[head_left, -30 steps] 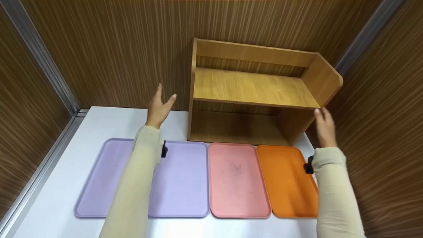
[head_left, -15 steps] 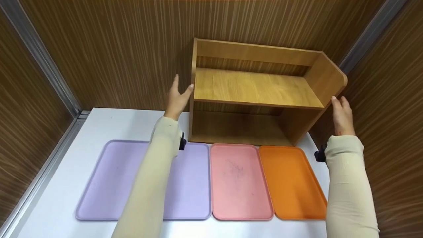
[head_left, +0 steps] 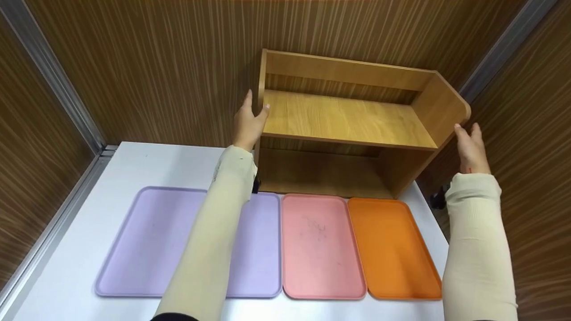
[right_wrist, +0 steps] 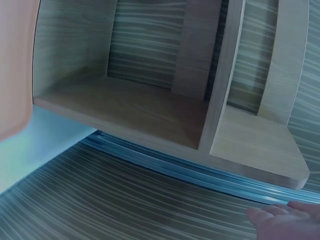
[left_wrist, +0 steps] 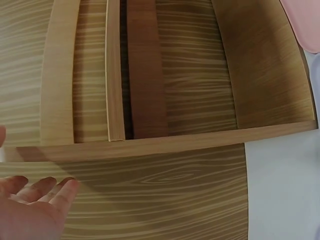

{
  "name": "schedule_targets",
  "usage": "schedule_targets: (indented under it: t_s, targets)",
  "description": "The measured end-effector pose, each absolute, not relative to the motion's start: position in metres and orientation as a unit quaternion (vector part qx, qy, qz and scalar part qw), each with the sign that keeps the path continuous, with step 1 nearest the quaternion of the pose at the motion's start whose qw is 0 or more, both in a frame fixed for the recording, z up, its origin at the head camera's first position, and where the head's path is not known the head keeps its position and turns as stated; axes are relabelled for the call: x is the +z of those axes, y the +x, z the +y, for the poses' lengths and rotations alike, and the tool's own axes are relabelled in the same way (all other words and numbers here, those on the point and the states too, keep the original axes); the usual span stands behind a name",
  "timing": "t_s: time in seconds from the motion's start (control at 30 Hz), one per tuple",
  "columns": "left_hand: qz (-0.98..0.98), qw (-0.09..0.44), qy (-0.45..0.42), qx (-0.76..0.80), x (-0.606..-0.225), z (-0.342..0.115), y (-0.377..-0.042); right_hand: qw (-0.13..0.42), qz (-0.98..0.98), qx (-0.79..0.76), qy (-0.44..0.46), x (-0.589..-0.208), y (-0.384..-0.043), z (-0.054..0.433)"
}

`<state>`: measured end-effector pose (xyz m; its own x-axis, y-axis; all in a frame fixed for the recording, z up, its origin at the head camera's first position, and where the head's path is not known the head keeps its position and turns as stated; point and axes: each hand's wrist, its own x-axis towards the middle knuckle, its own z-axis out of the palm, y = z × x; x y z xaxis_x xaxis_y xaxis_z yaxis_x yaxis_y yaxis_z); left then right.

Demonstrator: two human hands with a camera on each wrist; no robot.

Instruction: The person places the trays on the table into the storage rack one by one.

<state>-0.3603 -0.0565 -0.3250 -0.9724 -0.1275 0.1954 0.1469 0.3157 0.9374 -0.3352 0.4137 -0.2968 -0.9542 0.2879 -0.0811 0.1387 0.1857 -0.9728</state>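
Observation:
A wooden two-tier shelf (head_left: 343,117) stands upright at the back of the table, with bare boards. My left hand (head_left: 249,125) is at its left side panel, thumb apart from the straight fingers and overlapping the panel's front edge in the head view. In the left wrist view the fingers (left_wrist: 62,196) lie just outside that panel. My right hand (head_left: 473,147) is at the outer side of the right panel (head_left: 441,109), fingers extended and holding nothing. The right wrist view has that hand (right_wrist: 287,222) just beyond the panel's rounded corner.
Along the shelf's front lie a wide lilac tray (head_left: 147,240), a pink tray (head_left: 323,249) and an orange tray (head_left: 395,249) on the white table (head_left: 147,165). Wood-grain walls (head_left: 178,67) with metal corner strips close in the back and both sides.
Both hands have moved up and to the right. The left has come from over the table to the shelf's left panel; the right has gone outward past the right panel. Shelf and trays look unmoved.

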Motion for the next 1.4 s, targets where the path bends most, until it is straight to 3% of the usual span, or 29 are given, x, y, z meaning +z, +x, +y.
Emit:
schedule_targets:
  t_s: [0.37, 0.7, 0.93, 1.4]
  targets:
    - [-0.82, 0.147, 0.003, -0.553, -0.313, -0.05, -0.367, 0.04, -0.753, 0.645, -0.127, -0.292, -0.35, 0.412]
    - [-0.822, 0.154, 0.012, -0.548, -0.315, -0.045, -0.372, 0.06, -0.728, 0.673, -0.117, -0.291, -0.353, 0.412]
    - [-0.818, 0.211, 0.028, -0.535, -0.317, -0.044, -0.373, 0.057, -0.706, 0.698, -0.104, -0.292, -0.352, 0.41]
    - [-0.847, 0.225, 0.044, -0.48, -0.32, -0.058, -0.374, 0.137, -0.691, 0.694, -0.151, -0.296, -0.356, 0.404]
